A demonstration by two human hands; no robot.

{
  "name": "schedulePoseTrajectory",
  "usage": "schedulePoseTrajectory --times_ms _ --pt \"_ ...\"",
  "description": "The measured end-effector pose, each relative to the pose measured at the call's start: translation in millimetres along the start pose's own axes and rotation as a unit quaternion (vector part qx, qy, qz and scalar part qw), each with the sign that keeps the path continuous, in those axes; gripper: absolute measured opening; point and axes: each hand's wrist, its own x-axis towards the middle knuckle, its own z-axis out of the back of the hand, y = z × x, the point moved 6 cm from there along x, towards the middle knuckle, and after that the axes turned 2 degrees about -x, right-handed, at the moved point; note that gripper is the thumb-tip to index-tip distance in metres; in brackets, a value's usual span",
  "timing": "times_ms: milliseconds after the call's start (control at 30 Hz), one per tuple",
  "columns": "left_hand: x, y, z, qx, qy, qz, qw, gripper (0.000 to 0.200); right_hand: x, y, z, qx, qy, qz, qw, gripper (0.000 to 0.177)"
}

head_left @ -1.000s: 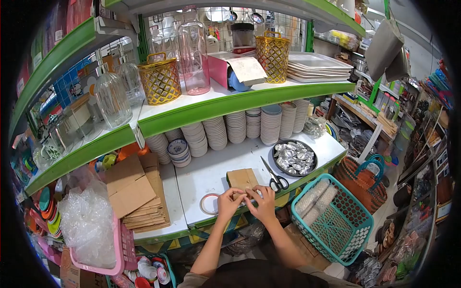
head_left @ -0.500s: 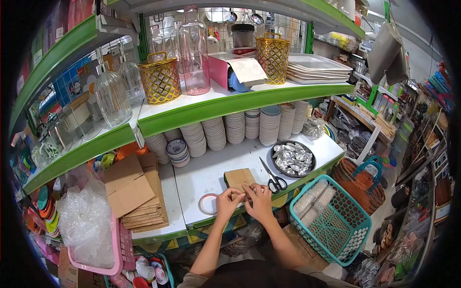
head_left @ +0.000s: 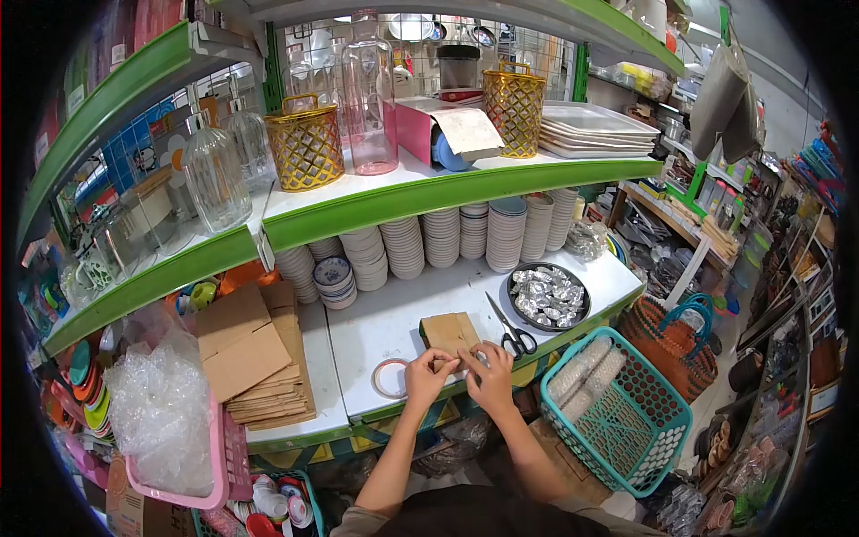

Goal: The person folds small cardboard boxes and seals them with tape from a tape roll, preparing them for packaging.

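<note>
A small brown cardboard piece (head_left: 450,330) lies on the white shelf top just beyond my hands. My left hand (head_left: 429,376) is closed in a pinch at its near edge. Close beside it, my right hand (head_left: 489,376) has thumb and index finger pinched together, its other fingers bent near the cardboard. Whatever the fingertips hold is too small to make out. A roll of clear tape (head_left: 375,380) lies flat to the left of my left hand. Black-handled scissors (head_left: 517,343) rest to the right of the cardboard, blades pointing away.
Behind stand stacks of white bowls (head_left: 403,246). A dark round pan (head_left: 586,313) holds foil-like silver pieces. Flattened cardboard (head_left: 259,362) is piled at left above a pink basket (head_left: 234,461) with bubble wrap. A teal basket (head_left: 617,488) with wrapped rolls stands right.
Both hands stay close together at the cardboard, with the right fingers shifted slightly and bent more. The whole view has moved a little; the other things rest where they were.
</note>
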Motion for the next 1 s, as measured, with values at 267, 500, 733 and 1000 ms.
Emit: schedulePoseTrajectory --times_ms 267,500,733,1000 --pt "-1.5 -3.8 1.2 -0.010 0.001 0.011 1.000 0.015 9.1 11.6 1.4 -0.043 0.019 -0.051 0.998 0.046" --pt "-1.0 -6.4 1.9 0.012 0.008 -0.001 1.000 0.017 4.3 8.2 1.0 -0.041 -0.002 -0.056 0.998 0.047" --pt "-1.1 -4.6 2.9 0.041 -0.020 -0.007 0.999 0.018 0.3 -1.9 1.8 -0.017 -0.025 -0.017 0.999 0.043" --pt "-0.6 2.2 2.6 0.017 -0.022 -0.004 1.000 0.017 7.4 8.8 0.9 -0.060 -0.005 -0.049 0.997 0.035"
